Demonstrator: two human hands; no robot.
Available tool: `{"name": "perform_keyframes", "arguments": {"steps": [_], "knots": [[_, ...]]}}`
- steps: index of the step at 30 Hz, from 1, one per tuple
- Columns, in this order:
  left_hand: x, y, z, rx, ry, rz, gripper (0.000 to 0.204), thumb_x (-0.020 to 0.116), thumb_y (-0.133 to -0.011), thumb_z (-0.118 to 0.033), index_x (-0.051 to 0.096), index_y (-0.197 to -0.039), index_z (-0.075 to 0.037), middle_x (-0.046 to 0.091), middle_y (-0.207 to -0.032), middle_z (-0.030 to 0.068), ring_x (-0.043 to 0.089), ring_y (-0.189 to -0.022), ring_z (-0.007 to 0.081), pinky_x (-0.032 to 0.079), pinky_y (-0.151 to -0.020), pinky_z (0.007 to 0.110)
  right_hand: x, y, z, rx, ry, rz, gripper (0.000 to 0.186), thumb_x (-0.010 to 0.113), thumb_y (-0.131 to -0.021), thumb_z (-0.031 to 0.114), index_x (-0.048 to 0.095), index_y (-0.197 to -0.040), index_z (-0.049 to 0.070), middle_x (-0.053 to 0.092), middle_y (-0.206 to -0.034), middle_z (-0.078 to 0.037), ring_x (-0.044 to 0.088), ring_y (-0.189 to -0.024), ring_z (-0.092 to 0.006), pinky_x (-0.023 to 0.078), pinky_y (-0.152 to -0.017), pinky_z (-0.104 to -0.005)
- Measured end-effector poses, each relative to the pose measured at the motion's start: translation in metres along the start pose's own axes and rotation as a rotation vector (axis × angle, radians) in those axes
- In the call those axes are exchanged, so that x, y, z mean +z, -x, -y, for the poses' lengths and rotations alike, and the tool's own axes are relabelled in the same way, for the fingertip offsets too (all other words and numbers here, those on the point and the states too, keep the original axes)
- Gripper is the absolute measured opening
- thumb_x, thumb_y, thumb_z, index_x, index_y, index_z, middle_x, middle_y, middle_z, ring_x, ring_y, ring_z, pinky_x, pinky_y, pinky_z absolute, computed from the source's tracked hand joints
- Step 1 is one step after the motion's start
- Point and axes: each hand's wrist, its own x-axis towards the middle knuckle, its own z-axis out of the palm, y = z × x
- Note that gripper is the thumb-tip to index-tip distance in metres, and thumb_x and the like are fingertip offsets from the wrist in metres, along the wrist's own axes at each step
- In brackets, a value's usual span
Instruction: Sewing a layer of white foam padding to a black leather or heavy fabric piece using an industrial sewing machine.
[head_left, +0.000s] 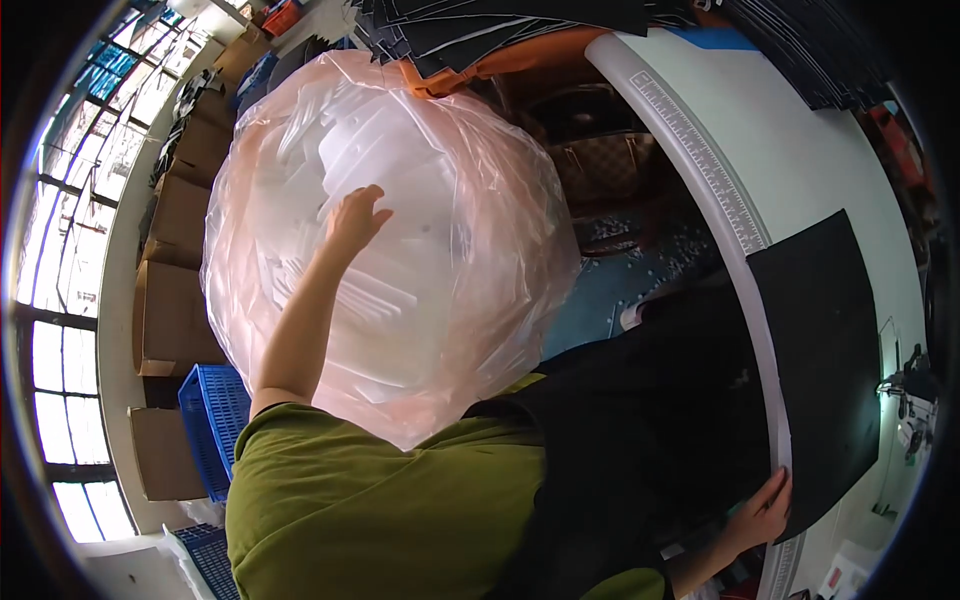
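Observation:
My left hand point(355, 222) reaches over a big, pinkish see-through plastic bag point(510, 210). Its thumb stands apart from the fingers, and nothing shows in its grasp. Beneath that hand, thin white foam-like sheets point(375, 150) fill the bag in loose layers. At the lower right, my right hand point(762, 515) is at the table's near edge, its fingers closed at the border of a flat black sheet point(825, 380). The sheet lies on the pale table point(800, 170), partly over a ruler strip point(700, 160) along the edge.
Stacked black sheets point(480, 30) and an orange cloth point(520, 65) lie beyond the bag. More black sheets point(800, 50) are piled on the table's far end. A checked handbag point(610, 165) sits under the table. Cardboard boxes point(180, 320) and blue crates point(215, 420) line the left wall.

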Motion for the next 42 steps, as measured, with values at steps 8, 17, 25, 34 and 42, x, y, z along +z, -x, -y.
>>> {"name": "perform_keyframes", "arguments": {"steps": [8, 17, 25, 34, 42], "knots": [[0.060, -0.030, 0.034, 0.025, -0.140, -0.099, 0.016, 0.079, -0.084, -0.015, 0.072, -0.094, -0.004, 0.067, -0.099, 0.0106, 0.067, -0.094, 0.0323, 0.053, -0.085, 0.041, 0.000, 0.001, 0.005, 0.008, 0.056, 0.030, 0.028, 0.062, -0.104, 0.019, 0.072, -0.119, -0.002, 0.076, -0.104, -0.018, 0.071, -0.082, -0.0336, 0.055, -0.073, -0.0370], [-0.045, -0.047, -0.002, -0.182, 0.562, -0.019, 0.008, 0.070, -0.094, -0.012, 0.071, -0.093, -0.005, 0.066, -0.084, 0.0019, 0.060, -0.075, 0.0138, 0.051, -0.071, 0.026, -0.013, 0.002, 0.023, -0.076, -0.059, -0.135, 0.024, 0.061, -0.103, 0.012, 0.072, -0.118, -0.002, 0.076, -0.106, -0.017, 0.071, -0.084, -0.0303, 0.057, -0.078, -0.0357], [-0.095, -0.028, -0.194, 0.246, 1.306, 0.209, 0.005, 0.066, -0.099, -0.006, 0.067, -0.101, -0.003, 0.064, -0.085, -0.0008, 0.053, -0.071, 0.0048, 0.045, -0.068, 0.018, -0.027, -0.011, 0.087, -0.381, -0.421, -0.106, 0.023, 0.066, -0.088, -0.001, 0.073, -0.109, -0.005, 0.076, -0.103, -0.017, 0.072, -0.083, -0.0303, 0.057, -0.077, -0.0367], [-0.094, 0.070, -0.386, 1.105, 1.249, 0.752, 0.016, 0.069, -0.091, 0.003, 0.064, -0.106, -0.001, 0.066, -0.099, 0.0077, 0.060, -0.077, 0.0140, 0.049, -0.068, 0.026, -0.043, -0.018, 0.133, -0.094, -0.932, 0.117, 0.051, 0.077, -0.083, 0.006, 0.063, -0.131, -0.003, 0.070, -0.124, -0.018, 0.068, -0.107, -0.0297, 0.054, -0.091, -0.0361], [-0.061, 0.136, -0.466, 1.677, 1.312, 0.652, 0.028, 0.069, -0.089, 0.005, 0.064, -0.115, -0.003, 0.068, -0.112, 0.0116, 0.065, -0.087, 0.0178, 0.052, -0.076, 0.027, -0.067, 0.060, 0.086, 0.660, -1.161, -0.211, 0.028, 0.069, -0.096, 0.007, 0.066, -0.121, -0.006, 0.073, -0.105, -0.009, 0.065, -0.093, -0.0161, 0.051, -0.081, -0.0263]]}}
